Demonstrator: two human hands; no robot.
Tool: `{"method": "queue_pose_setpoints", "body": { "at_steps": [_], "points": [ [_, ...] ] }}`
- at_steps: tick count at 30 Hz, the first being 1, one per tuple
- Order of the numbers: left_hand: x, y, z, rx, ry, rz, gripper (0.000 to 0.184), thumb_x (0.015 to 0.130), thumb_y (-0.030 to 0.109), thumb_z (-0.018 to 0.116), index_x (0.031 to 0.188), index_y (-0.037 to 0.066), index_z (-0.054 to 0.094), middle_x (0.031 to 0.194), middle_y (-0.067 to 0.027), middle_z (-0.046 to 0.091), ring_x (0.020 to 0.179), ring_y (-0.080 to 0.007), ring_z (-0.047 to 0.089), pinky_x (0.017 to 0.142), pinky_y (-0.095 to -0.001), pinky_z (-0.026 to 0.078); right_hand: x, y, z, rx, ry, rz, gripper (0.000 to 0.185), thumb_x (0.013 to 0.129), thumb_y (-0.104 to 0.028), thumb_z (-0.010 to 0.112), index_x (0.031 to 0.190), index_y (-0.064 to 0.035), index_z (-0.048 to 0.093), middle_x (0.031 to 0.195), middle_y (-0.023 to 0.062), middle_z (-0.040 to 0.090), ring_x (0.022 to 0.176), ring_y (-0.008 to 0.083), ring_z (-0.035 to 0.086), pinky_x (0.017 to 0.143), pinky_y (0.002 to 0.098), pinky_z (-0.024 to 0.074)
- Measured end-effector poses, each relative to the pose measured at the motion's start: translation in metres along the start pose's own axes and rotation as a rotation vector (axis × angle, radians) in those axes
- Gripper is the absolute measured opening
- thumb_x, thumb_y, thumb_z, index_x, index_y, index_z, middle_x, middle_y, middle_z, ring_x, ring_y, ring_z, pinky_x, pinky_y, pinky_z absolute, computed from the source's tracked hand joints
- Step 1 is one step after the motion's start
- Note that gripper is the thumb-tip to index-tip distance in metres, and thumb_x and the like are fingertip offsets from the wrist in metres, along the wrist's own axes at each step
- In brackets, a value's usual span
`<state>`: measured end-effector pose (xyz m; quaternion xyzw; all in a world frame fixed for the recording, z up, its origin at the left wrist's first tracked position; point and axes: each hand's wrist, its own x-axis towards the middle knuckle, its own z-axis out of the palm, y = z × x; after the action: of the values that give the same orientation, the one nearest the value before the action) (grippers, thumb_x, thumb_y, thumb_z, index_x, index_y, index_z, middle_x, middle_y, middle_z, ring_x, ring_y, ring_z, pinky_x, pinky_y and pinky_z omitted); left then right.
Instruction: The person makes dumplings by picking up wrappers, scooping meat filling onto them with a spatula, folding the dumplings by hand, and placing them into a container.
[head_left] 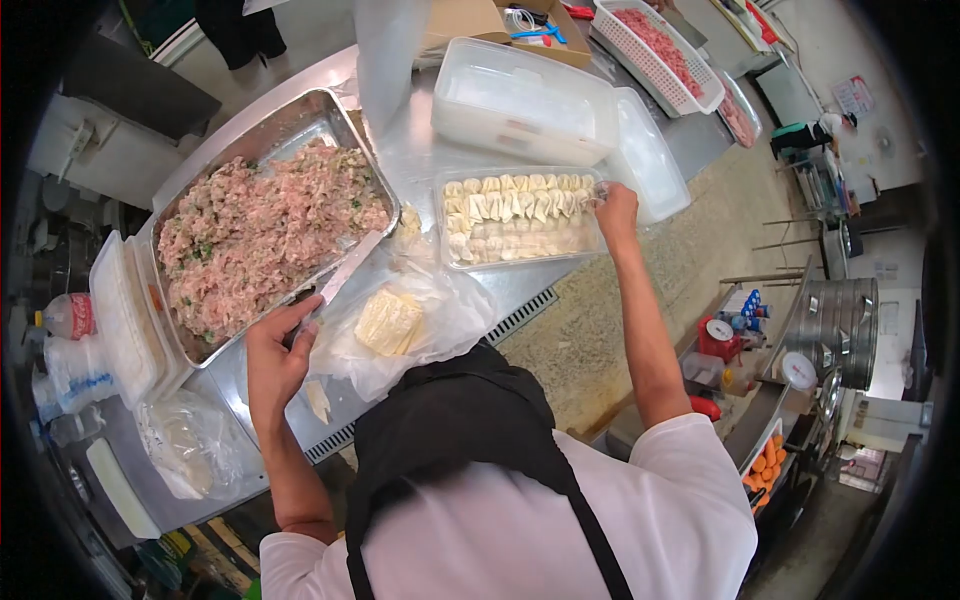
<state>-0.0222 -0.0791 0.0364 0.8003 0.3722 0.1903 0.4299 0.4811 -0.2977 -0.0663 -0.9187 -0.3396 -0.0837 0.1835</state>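
My left hand [278,355] is wrapped round a flat-bladed metal spatula [352,268], its blade angled over the near right corner of a metal tray. Pink minced filling with green bits [270,235] fills most of that tray [388,190]. Below the blade, a stack of pale dough wrappers [390,321] lies on a plastic bag [465,310]. My right hand [616,212] reaches to the right end of a clear container [520,262], fingers closed at the end of a row of folded dumplings [515,204]. Whatever those fingertips hold is mostly hidden.
Behind the dumplings stand a translucent plastic tub [525,95] and a flat lid [645,160]. A white basket of raw meat [660,50] is at the far right. Stacked lidded containers [130,315] and a bagged item [190,440] sit at left. The table's edge has a slotted drain [520,315].
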Motion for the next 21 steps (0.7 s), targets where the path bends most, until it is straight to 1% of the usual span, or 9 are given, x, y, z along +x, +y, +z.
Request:
{"method": "queue_pose_setpoints", "body": {
  "at_steps": [1,2,4,8,13,14,16,19,21],
  "points": [
    [0.000,-0.001,0.000,-0.017,-0.003,-0.013,0.036,0.079,-0.001,0.066,0.114,0.003,0.073,0.074,-0.0078,0.059,0.062,-0.0144,0.048,0.058,-0.0287,0.039,-0.002,-0.006,-0.004,-0.013,-0.056,0.069,0.025,0.069,-0.006,0.081,0.093,-0.0026,0.074,0.089,0.0206,0.071,0.086,0.0397,0.069,0.077,0.0439,0.0540],
    [-0.001,0.001,-0.002,-0.014,-0.002,-0.013,0.036,0.079,-0.001,0.066,0.114,0.003,0.073,0.074,-0.0078,0.059,0.062,-0.0144,0.048,0.058,-0.0287,0.039,-0.004,-0.008,-0.007,-0.010,-0.056,0.070,0.025,0.069,-0.006,0.081,0.093,-0.0026,0.074,0.089,0.0206,0.071,0.086,0.0397,0.069,0.077,0.0439,0.0540],
    [-0.002,0.007,-0.005,0.029,-0.015,-0.036,0.036,0.079,-0.001,0.066,0.114,0.003,0.073,0.073,-0.0078,0.059,0.061,-0.0144,0.048,0.058,-0.0287,0.039,-0.004,-0.005,-0.007,-0.014,0.029,0.009,0.026,0.070,-0.003,0.078,0.096,-0.0030,0.074,0.093,0.0214,0.071,0.089,0.0393,0.069,0.078,0.0433,0.0538],
    [-0.011,0.000,-0.008,0.018,0.031,-0.019,0.036,0.079,-0.001,0.066,0.114,0.004,0.073,0.073,-0.0075,0.058,0.061,-0.0144,0.047,0.058,-0.0285,0.039,-0.009,0.004,0.010,0.088,0.078,-0.049,0.028,0.071,-0.001,0.074,0.099,-0.0030,0.074,0.096,0.0215,0.071,0.092,0.0388,0.068,0.079,0.0428,0.0536],
    [-0.022,-0.014,-0.006,-0.040,0.077,-0.051,0.036,0.080,-0.001,0.065,0.115,0.002,0.072,0.074,-0.0056,0.058,0.062,-0.0122,0.045,0.058,-0.0273,0.038,-0.013,0.000,0.007,0.197,0.089,-0.123,0.027,0.072,0.002,0.068,0.099,-0.0041,0.073,0.098,0.0171,0.071,0.094,0.0379,0.068,0.084,0.0440,0.0531],
    [-0.025,-0.017,-0.005,-0.040,0.082,-0.054,0.036,0.080,-0.001,0.065,0.115,0.002,0.072,0.074,-0.0056,0.058,0.062,-0.0122,0.045,0.058,-0.0273,0.038,-0.014,-0.001,0.008,0.199,0.087,-0.128,0.027,0.072,0.002,0.068,0.099,-0.0041,0.073,0.098,0.0171,0.071,0.094,0.0379,0.068,0.084,0.0440,0.0531],
    [-0.031,-0.023,-0.002,-0.096,0.086,-0.096,0.036,0.081,-0.001,0.066,0.115,0.002,0.072,0.076,-0.0047,0.059,0.063,-0.0113,0.044,0.059,-0.0269,0.038,-0.020,-0.006,0.010,0.139,0.054,-0.239,0.027,0.072,0.001,0.069,0.099,-0.0046,0.072,0.103,0.0150,0.070,0.099,0.0377,0.065,0.088,0.0439,0.0515],
    [-0.037,-0.024,0.002,-0.131,0.077,-0.140,0.036,0.081,0.000,0.066,0.116,0.003,0.072,0.076,-0.0046,0.059,0.063,-0.0112,0.043,0.059,-0.0266,0.038,-0.022,-0.009,0.009,0.104,0.005,-0.188,0.029,0.072,0.001,0.070,0.100,-0.0054,0.073,0.108,0.0149,0.069,0.104,0.0376,0.062,0.092,0.0432,0.0499],
    [-0.040,-0.023,0.002,-0.124,0.089,-0.121,0.036,0.081,0.001,0.067,0.116,0.003,0.072,0.077,-0.0047,0.059,0.063,-0.0111,0.043,0.059,-0.0266,0.038,-0.022,-0.014,0.009,0.094,0.050,-0.214,0.029,0.072,0.000,0.071,0.100,-0.0057,0.073,0.109,0.0150,0.069,0.105,0.0373,0.061,0.092,0.0426,0.0498]
  ]
}}
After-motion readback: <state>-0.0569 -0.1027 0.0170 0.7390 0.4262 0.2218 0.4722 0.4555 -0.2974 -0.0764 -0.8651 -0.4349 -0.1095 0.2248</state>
